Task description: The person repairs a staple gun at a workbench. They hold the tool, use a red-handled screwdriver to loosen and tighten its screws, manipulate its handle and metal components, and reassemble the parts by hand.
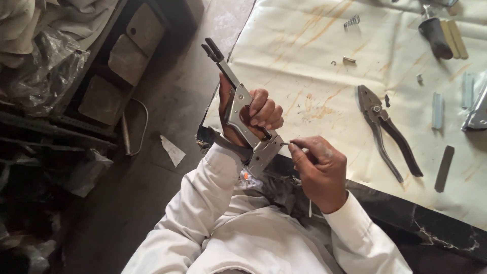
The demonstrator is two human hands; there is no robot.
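Observation:
My left hand (258, 112) grips a grey metal staple gun (242, 117) by its frame, held upright and tilted, its black-tipped lever pointing up and left. My right hand (318, 167) pinches a thin metal pin or small tool (290, 144) between thumb and fingers, its tip touching the gun's lower end. Both hands are over my lap, at the near edge of a stained cream sheet (314, 61) that covers the table.
On the sheet lie black-handled pliers (385, 129), a black-handled tool (435, 34), a small spring (352, 21), small metal bits (349, 60), flat metal strips (444, 168) and staple bars (437, 109). Left of me is a concrete floor with a shelf frame (96, 76) and plastic wrap (45, 66).

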